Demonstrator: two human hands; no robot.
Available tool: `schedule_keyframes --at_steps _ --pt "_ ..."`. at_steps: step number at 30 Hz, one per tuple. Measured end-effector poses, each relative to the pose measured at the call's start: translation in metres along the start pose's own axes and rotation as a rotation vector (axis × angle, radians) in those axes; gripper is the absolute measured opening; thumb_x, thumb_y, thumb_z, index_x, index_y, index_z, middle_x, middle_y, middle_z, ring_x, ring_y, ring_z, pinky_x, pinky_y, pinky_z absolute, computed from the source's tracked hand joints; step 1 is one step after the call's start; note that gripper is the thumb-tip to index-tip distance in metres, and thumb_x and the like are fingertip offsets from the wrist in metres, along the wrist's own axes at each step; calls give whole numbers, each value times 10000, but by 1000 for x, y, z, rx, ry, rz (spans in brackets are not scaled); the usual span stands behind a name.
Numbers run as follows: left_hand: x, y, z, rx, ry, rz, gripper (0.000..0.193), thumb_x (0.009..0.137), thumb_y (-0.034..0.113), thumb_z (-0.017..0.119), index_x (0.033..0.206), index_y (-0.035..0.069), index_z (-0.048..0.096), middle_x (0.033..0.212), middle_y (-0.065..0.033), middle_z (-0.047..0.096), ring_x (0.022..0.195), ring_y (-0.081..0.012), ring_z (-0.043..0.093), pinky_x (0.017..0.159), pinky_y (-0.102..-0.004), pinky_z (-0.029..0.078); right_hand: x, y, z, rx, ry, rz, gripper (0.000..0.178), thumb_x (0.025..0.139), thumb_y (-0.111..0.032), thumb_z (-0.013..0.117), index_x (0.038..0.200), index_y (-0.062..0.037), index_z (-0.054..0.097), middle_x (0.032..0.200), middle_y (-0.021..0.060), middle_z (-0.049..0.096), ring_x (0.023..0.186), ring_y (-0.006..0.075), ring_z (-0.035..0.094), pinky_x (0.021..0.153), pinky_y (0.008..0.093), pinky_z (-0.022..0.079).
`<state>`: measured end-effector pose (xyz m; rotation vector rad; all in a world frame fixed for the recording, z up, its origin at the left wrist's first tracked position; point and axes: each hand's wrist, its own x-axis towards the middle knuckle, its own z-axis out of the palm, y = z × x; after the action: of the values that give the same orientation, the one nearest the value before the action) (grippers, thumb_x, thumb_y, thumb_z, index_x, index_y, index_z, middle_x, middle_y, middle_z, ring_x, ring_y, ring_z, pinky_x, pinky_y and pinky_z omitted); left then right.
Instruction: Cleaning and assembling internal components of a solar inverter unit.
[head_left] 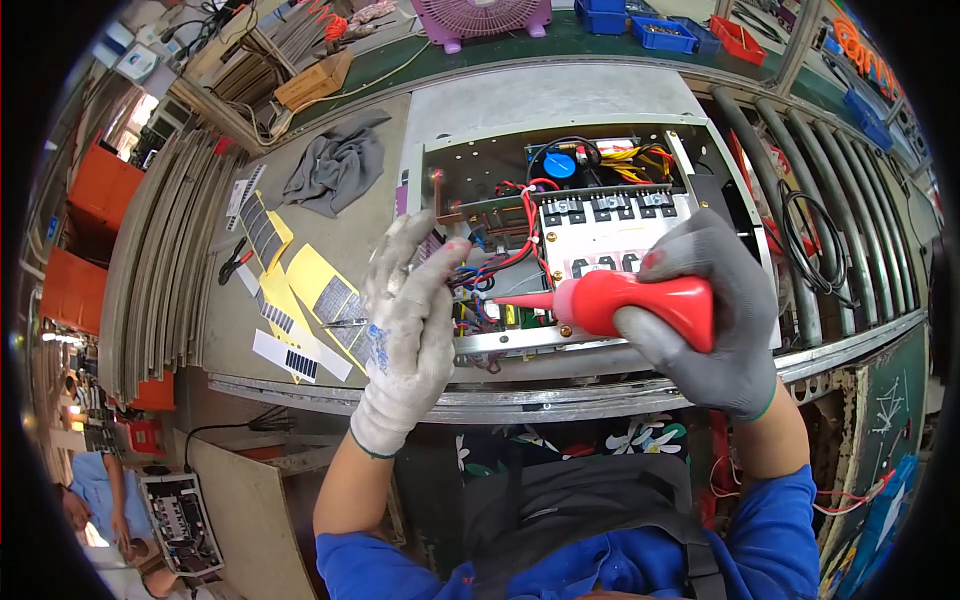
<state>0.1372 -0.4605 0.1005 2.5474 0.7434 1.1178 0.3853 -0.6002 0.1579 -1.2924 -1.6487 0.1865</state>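
Observation:
An open metal electronics chassis [512, 341] lies in front of me, with red and black wires [531, 215], a blue round part [559, 165] and a white panel of black components [600, 232]. My right hand [725, 320], in a grey glove, is wrapped round a red squeeze bottle [645, 300]. The bottle lies tilted nearly level, its thin red nozzle [522, 300] pointing left at the wiring near the front rail. At the chassis's left front corner, my left hand [408, 320] in a white glove has its fingers stretched out beside the wires. Whether its fingertips touch them is hard to tell.
Left of the chassis lie yellow label sheets [325, 290], red-handled cutters [236, 262] and a grey cloth [335, 165]. Metal rollers [848, 230] with a coiled black cable [815, 240] stand right. A purple fan [482, 18] and blue bins [662, 34] are behind. Another person [105, 490] is lower left.

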Motion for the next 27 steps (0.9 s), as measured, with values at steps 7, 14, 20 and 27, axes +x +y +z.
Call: schedule_keyframes --at_steps 7,14,20,27 --pt "-1 -1 -13 11 -140 -54 414 830 8 669 1228 121 677 1428 -202 524 1372 -420 442 1152 -524 303 11 1 8 19 41 -51 275 740 -99 836 904 -39 624 832 116 619 720 270 631 637 347 509" --pt "49 16 -35 291 -463 120 492 689 161 849 1166 174 734 1443 -136 539 1434 -387 388 1206 -540 237 7 -5 2 4 -2 -64 322 678 -70 834 909 -41 610 850 121 605 743 239 610 685 343 485" --pt "63 24 -26 418 -587 293 338 701 198 844 1027 153 768 1384 -66 590 1424 -296 423 1215 -596 191 2 -4 3 -45 -23 -33 326 681 -87 826 920 -32 612 850 124 603 750 240 609 683 340 479" --pt "52 13 -23 431 -638 440 145 770 182 759 909 141 764 1230 -12 660 1384 -209 471 1220 -633 141 -2 -8 -29 28 81 151 324 687 -119 768 945 -30 594 907 92 568 841 172 564 775 302 451"
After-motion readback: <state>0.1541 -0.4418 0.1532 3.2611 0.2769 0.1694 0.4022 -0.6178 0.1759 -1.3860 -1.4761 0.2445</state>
